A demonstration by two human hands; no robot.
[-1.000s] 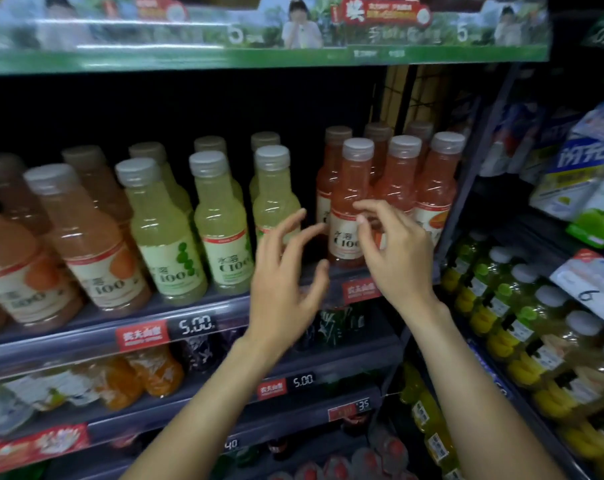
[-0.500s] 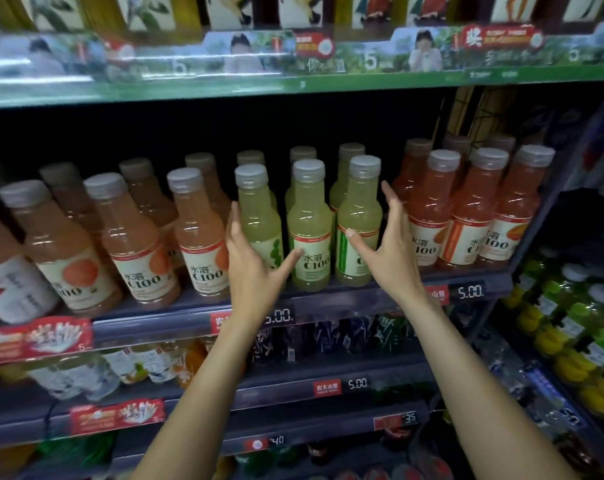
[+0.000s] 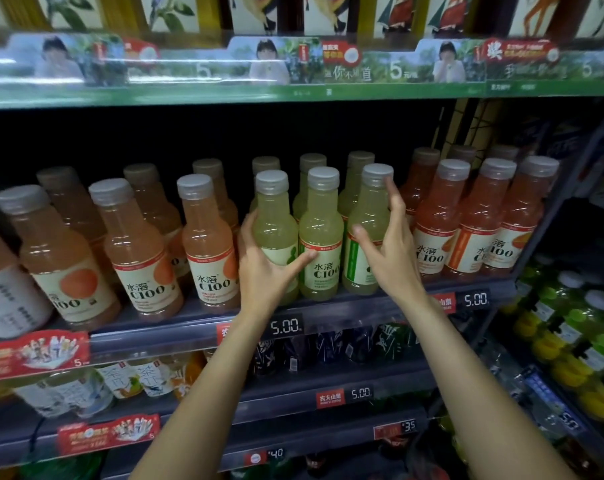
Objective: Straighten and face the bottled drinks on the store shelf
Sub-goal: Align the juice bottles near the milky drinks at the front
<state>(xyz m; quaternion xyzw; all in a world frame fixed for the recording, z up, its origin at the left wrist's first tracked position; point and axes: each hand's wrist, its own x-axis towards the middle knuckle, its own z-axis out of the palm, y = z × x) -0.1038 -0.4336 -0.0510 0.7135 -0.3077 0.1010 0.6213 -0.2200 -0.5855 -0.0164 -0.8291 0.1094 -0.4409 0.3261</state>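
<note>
Three pale yellow-green C100 bottles stand at the front of the middle shelf point(image 3: 362, 315). My left hand point(image 3: 264, 271) wraps the left yellow-green bottle point(image 3: 276, 220), its thumb reaching across to the middle bottle point(image 3: 323, 223), whose C100 label faces forward. My right hand point(image 3: 388, 251) cups the right yellow-green bottle point(image 3: 368, 216), fingers up its right side to the cap and thumb on the front. That bottle's label is turned sideways and shows a green stripe. The left bottle's label is also turned partly away.
Orange C100 bottles point(image 3: 207, 237) fill the shelf to the left and pink-red ones point(image 3: 432, 230) to the right, more rows behind. A green banner shelf edge point(image 3: 293, 95) hangs above. Lower shelves hold other drinks, and a side rack point(image 3: 570, 358) of yellow-green bottles stands at the right.
Both hands moved left from the pink-red bottles to the yellow-green group. They have closed from open palms onto its outer two front bottles. The view shifted left and up.
</note>
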